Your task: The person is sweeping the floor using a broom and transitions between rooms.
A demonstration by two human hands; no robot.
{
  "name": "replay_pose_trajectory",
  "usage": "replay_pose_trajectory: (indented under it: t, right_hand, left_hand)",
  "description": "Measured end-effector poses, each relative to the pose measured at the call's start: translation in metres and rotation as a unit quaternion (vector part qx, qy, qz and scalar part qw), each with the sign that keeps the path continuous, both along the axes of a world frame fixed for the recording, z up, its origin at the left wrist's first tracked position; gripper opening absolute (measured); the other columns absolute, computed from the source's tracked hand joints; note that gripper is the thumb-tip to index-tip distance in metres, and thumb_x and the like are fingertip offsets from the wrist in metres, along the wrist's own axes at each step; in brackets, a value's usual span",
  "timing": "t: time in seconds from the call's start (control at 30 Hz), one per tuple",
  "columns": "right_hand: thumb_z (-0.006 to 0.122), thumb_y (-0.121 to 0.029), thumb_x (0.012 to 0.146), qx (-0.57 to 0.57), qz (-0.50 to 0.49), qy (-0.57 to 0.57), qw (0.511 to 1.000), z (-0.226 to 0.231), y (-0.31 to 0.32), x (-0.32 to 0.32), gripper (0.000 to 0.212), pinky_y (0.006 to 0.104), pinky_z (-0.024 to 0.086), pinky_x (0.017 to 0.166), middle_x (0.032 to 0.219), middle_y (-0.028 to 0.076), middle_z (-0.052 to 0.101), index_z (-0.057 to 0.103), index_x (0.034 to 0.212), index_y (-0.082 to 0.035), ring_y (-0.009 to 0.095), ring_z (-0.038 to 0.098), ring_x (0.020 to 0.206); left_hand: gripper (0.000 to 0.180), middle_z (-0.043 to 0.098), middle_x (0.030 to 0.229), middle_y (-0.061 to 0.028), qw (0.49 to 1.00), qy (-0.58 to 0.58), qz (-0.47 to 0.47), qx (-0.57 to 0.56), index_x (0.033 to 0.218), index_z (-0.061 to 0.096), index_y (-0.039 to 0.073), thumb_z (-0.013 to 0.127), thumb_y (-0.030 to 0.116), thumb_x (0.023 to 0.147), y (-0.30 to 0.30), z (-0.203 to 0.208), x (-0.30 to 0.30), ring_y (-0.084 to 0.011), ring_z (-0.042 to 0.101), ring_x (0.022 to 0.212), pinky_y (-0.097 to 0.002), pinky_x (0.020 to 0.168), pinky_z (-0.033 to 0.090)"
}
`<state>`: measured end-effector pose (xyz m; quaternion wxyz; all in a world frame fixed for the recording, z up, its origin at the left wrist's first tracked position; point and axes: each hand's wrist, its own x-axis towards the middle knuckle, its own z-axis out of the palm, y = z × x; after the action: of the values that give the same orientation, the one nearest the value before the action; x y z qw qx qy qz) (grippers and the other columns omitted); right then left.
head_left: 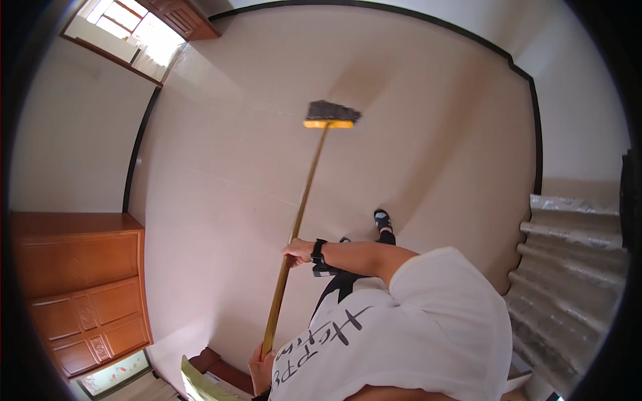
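Note:
A long-handled broom slants across the floor, with a yellow head and dark bristles at the far end. My right hand is wrapped round the middle of its wooden handle, and a black band circles that wrist. Lower down, close to my body, my left hand grips the handle near its upper end; my shirt partly hides this hand. The bristles look slightly blurred against the floor.
Pale tiled floor stretches to dark-edged walls. A brown wooden cabinet stands left, and a grey curtain hangs right. An opening with a bright window is at the far left. My slippered foot is right of the handle.

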<state>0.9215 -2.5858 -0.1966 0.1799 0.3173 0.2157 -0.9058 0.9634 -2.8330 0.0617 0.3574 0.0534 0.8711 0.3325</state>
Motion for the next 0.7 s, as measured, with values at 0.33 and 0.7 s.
replay_pose_trajectory:
  t: [0.33,0.7]
  right_hand:
    - [0.045,-0.007,0.077,-0.038,-0.092,-0.102,0.990,-0.048,0.072,0.072,0.011,0.0431,0.047,0.065,0.075,0.016,0.049,0.042,0.078,0.003,0.031,0.055,0.075]
    - [0.046,0.000,0.070,0.100,-0.131,0.005,0.986,-0.131,0.242,0.012,0.010,0.0396,0.048,0.050,0.057,0.013,0.045,0.040,0.063,0.004,0.028,0.054,0.053]
  left_hand:
    - [0.027,0.040,0.062,0.0059,0.987,-0.146,-0.064,0.030,0.100,0.049,-0.002,0.051,0.011,0.076,0.068,-0.054,-0.009,-0.0014,0.034,0.053,-0.0152,0.045,0.028]
    - [0.028,0.042,0.058,0.0014,0.996,-0.028,0.001,0.087,0.102,0.048,0.001,0.051,0.013,0.076,0.222,-0.146,0.008,-0.0048,0.036,0.053,-0.0192,0.046,0.032]
